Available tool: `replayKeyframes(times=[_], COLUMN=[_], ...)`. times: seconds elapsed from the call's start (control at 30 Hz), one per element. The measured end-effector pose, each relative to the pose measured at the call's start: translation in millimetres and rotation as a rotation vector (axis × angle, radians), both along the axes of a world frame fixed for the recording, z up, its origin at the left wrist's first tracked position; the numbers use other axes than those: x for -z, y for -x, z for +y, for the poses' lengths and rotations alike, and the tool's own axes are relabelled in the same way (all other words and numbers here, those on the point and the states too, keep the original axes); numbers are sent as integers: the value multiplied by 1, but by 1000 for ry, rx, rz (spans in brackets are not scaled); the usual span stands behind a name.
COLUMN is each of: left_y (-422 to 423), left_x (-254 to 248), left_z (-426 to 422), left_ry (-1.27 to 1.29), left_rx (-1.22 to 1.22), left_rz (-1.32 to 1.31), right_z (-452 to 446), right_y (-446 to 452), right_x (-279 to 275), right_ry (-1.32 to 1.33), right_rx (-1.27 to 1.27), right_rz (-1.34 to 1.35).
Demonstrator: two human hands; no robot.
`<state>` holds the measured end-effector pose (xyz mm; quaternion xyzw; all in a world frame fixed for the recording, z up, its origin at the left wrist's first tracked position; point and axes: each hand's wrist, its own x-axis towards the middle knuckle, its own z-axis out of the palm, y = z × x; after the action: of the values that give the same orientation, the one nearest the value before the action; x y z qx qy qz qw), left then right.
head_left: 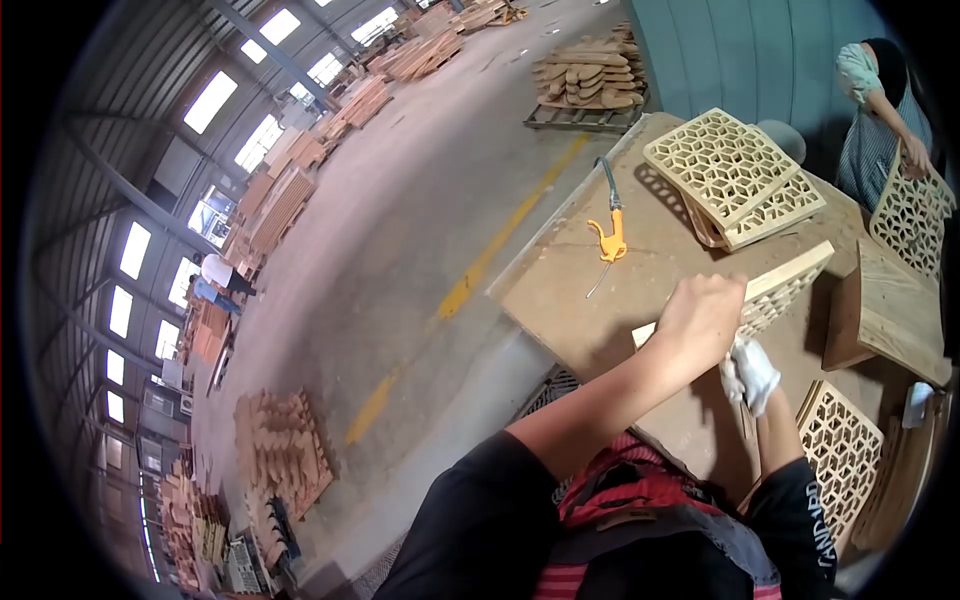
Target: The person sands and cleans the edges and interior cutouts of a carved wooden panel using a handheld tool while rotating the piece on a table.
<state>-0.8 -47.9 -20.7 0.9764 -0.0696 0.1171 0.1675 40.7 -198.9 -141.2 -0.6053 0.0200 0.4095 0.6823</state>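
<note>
My left hand (703, 318), bare, is closed over the upper edge of a wooden lattice panel (790, 285) and holds it tilted up on edge above the table. Just below it, my right hand (754, 376) wears a white glove and is closed close to the panel's near side. A thin brownish strip shows under the glove; what it is I cannot make out. Much of the panel is hidden behind my left hand and forearm. Beyond my hands, a yellow air blow gun (610, 240) lies on the table with its hose attached.
Stacked lattice panels (725, 165) rest on the table's (545, 270) far side. Another panel (842, 455) leans at the right, near a wooden block (890, 300). A co-worker (885, 130) at the far right holds a lattice panel. Wood piles (590, 75) stand on the factory floor.
</note>
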Motion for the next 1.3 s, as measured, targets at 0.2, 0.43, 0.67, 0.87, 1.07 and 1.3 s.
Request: replayKeyframes(times=[0.2,0.43,0.67,0.87,1.07,1.3], left_y=[-1,1,-6,-3,-9,-11], left_x=[-1,-6,-3,-11,-13,25], left_z=[5,4,9,7,13,40], left_ry=[23,0,5,-6,8,-314], left_rx=[58,23,70,45,23,238], left_rz=[-1,27,25,85,167,-532], right_z=[-34,-21,-22,-30,-13,-31], right_y=[0,7,-14,9,-14,24], right_x=[12,15,14,2,8,-2], right_ry=[68,-30,-6,-34,12,4], right_rx=[-160,-183,-186,-128,-139,-135], right_rz=[-18,-140,-62,151,10,93])
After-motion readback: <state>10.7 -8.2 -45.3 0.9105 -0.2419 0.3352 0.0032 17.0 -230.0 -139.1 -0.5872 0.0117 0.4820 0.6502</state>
